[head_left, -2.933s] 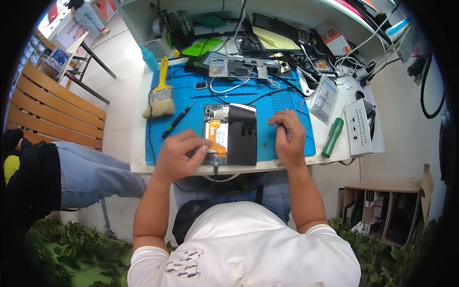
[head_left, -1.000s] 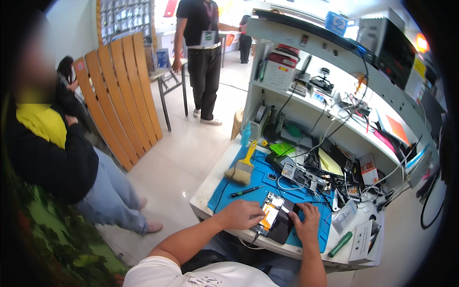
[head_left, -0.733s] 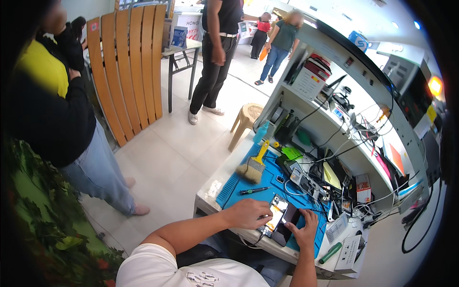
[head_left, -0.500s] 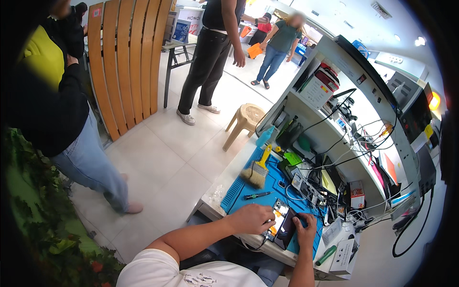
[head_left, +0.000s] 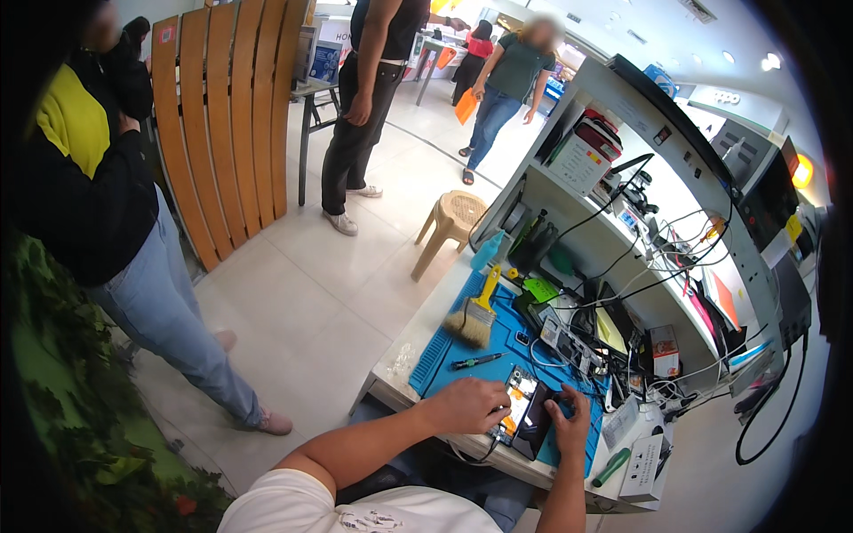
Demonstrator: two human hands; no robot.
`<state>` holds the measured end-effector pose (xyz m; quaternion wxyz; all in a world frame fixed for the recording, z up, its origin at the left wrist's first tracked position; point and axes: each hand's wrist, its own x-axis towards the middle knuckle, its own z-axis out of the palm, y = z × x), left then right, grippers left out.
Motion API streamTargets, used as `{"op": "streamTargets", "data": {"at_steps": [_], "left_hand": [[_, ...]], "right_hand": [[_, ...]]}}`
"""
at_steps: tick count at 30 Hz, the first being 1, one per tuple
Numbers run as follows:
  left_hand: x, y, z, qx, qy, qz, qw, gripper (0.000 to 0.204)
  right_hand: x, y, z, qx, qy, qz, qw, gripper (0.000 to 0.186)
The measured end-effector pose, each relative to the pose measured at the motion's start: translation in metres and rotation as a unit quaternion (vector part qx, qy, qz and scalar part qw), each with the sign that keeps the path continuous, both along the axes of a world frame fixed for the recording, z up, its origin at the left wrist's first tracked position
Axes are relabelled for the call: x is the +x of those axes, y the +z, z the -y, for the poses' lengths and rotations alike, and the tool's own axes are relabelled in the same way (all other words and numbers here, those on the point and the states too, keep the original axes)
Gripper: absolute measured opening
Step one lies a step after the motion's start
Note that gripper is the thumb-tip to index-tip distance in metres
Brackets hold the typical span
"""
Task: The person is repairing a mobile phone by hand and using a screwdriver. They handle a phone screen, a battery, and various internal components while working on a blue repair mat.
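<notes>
An opened smartphone [head_left: 521, 388], its inner board and orange ribbon parts exposed, lies on a blue work mat [head_left: 435, 377]. Along its right side is a dark, glossy phone screen [head_left: 534, 428]. My left hand [head_left: 475, 406] is closed at the phone's left edge, fingertips pinched together; what they hold, if anything, is hidden. My right hand [head_left: 569, 416] curls around the right edge of the screen, thumb against it. A cable [head_left: 487, 453] runs near the phone's lower end. A thin screwdriver [head_left: 478, 361] lies on the mat, beyond my left hand.
A yellow-handled brush [head_left: 476, 318] sits farther up the mat. Tangled cables and parts [head_left: 577, 346] crowd the right side beneath a shelf unit [head_left: 569, 200]. Beside my right forearm are a green-handled tool [head_left: 611, 467] and a white box [head_left: 641, 468]. Several people stand beyond a plastic stool [head_left: 451, 226].
My right hand's fingers have shifted slightly at the screen's edge; my left hand stays at the phone. The person with the orange item has stepped closer, and the view has tilted slightly.
</notes>
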<state>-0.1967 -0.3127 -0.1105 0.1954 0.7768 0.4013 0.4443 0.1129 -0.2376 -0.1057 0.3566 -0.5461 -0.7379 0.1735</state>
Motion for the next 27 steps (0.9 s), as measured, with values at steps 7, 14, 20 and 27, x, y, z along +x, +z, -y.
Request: {"op": "streamTargets", "data": {"at_steps": [7,14,20,27], "left_hand": [[-0.001,0.002,0.000,-0.013,0.016,-0.010,1.000,0.021],[0.003,0.001,-0.001,-0.016,0.019,-0.010,1.000,0.020],[0.000,0.004,0.001,-0.031,0.034,-0.021,0.999,0.017],[0.004,0.011,0.002,-0.047,0.038,-0.020,0.998,0.020]], "right_hand": [[0.002,0.001,0.002,0.064,0.049,0.077,0.994,0.067],[0.013,-0.010,-0.001,0.031,0.018,0.036,0.999,0.071],[0.002,0.002,0.006,0.074,0.052,0.081,0.993,0.078],[0.005,0.001,0.014,0.085,0.038,0.058,0.994,0.072]]}}
